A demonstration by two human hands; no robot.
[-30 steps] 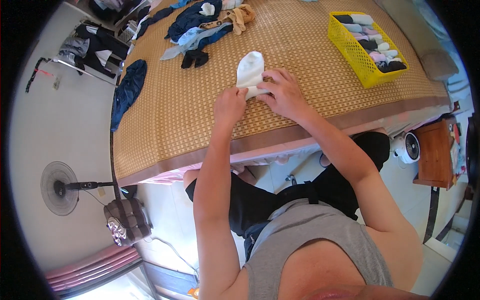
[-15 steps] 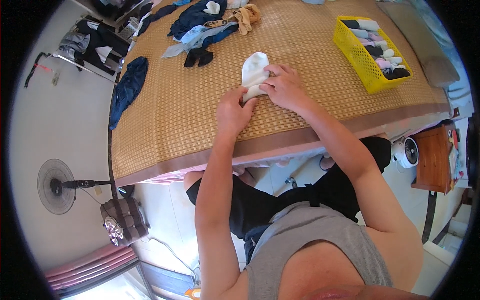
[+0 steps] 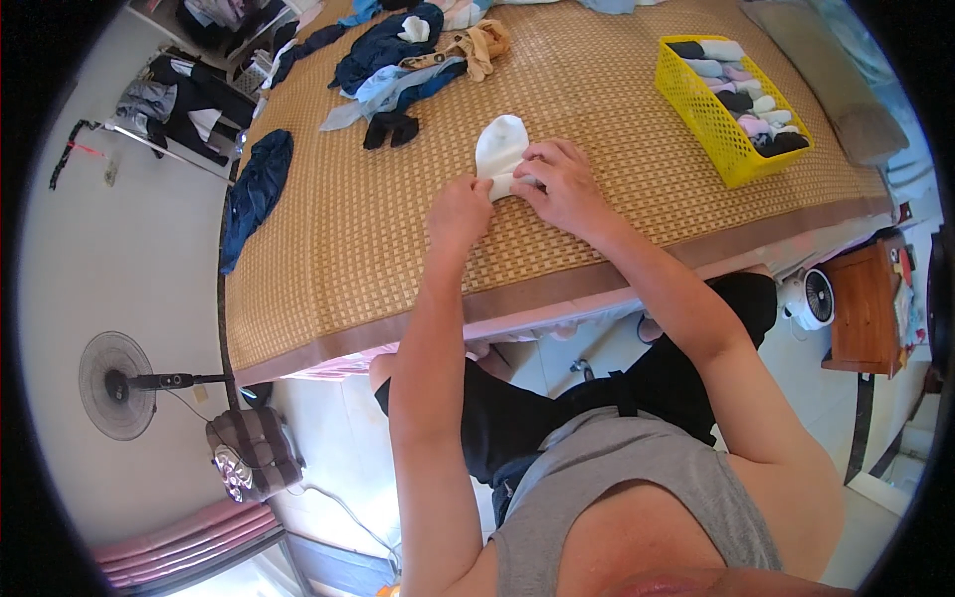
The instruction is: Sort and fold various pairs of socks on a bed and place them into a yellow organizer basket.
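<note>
A white sock (image 3: 500, 142) lies on the woven mat of the bed in front of me, its near end folded over. My left hand (image 3: 461, 211) pinches the left edge of the fold between thumb and fingers. At the sock's right side, my right hand (image 3: 562, 184) grips the folded end with bent fingers, hiding part of it. Farther off to the left, a pair of black socks (image 3: 391, 129) rests on the mat beside a heap of clothes.
To the right stands a yellow plastic basket (image 3: 733, 149) holding several rolled socks. Dark blue garments (image 3: 257, 194) hang at the bed's left edge. Beyond my hands is the clothes heap (image 3: 398, 75). A standing fan (image 3: 117, 385) is at the left, a pillow (image 3: 826, 90) at the far right.
The sock's near end looks folded up further and shorter. My left hand has closed from a loose hold into a pinch. The view has shifted slightly.
</note>
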